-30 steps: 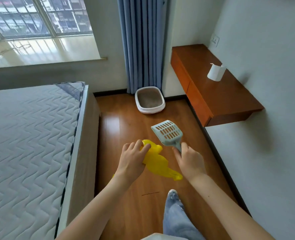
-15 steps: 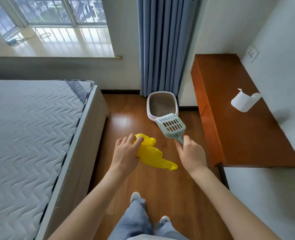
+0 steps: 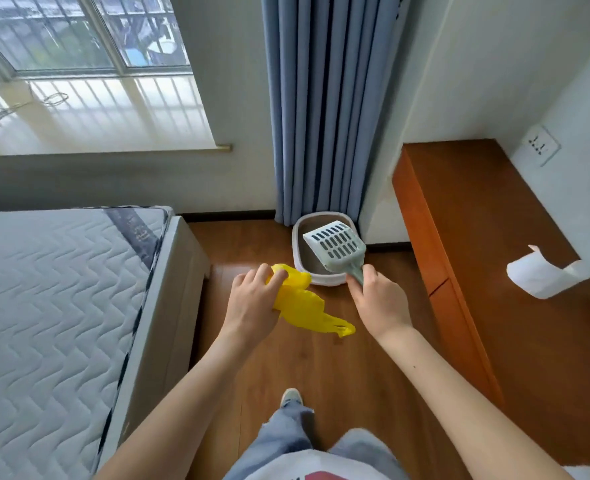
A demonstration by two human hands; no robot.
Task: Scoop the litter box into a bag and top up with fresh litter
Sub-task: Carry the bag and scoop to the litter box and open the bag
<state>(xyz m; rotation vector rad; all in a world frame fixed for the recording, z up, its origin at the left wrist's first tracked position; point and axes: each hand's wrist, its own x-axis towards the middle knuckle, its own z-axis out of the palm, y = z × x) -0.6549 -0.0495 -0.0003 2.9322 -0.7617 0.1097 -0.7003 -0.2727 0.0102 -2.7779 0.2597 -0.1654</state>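
Both hands are full: left hand [image 3: 252, 306] grasps a crumpled yellow bag [image 3: 304, 306], right hand [image 3: 380, 303] a slotted grey-green scoop [image 3: 335, 245].

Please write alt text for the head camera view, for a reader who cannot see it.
A person's left hand grips a crumpled yellow bag and the right hand holds a slotted litter scoop, above a wooden floor; ahead, a litter box sits below a blue curtain.

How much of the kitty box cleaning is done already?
Only the getting ready. The right hand holds the slotted scoop, empty, and the left hand grips the yellow bag, bunched up and unopened. The litter box sits ahead by the curtain. Scooping, bagging and topping up are all left; no fresh litter is in view.
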